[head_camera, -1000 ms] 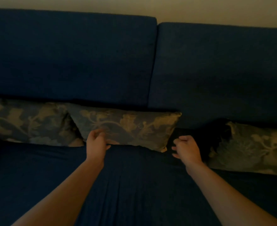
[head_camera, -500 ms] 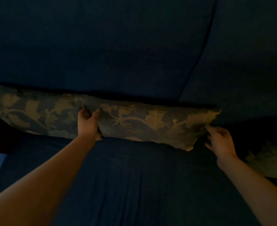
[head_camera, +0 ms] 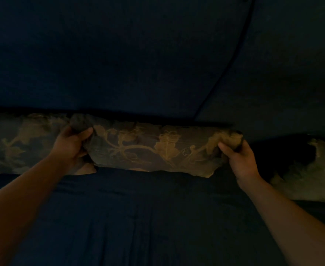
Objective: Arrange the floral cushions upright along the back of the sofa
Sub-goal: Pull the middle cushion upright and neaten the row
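The dark blue sofa [head_camera: 157, 54] is filling my view in dim light, its seat running near me and its back rising on the far side. A second ago my hands were only reaching; now I am gripping the middle cushion [head_camera: 148, 150], my left hand [head_camera: 71, 144] clamped on its left corner and my right hand [head_camera: 238, 158] on its right corner. It is lying low along the base of the back, between the left cushion [head_camera: 14, 143] and the right cushion [head_camera: 311, 169]. I am judging that lifting it upright comes next.

Three cushions [head_camera: 150, 148] lie side by side before the sofa back [head_camera: 119, 54].
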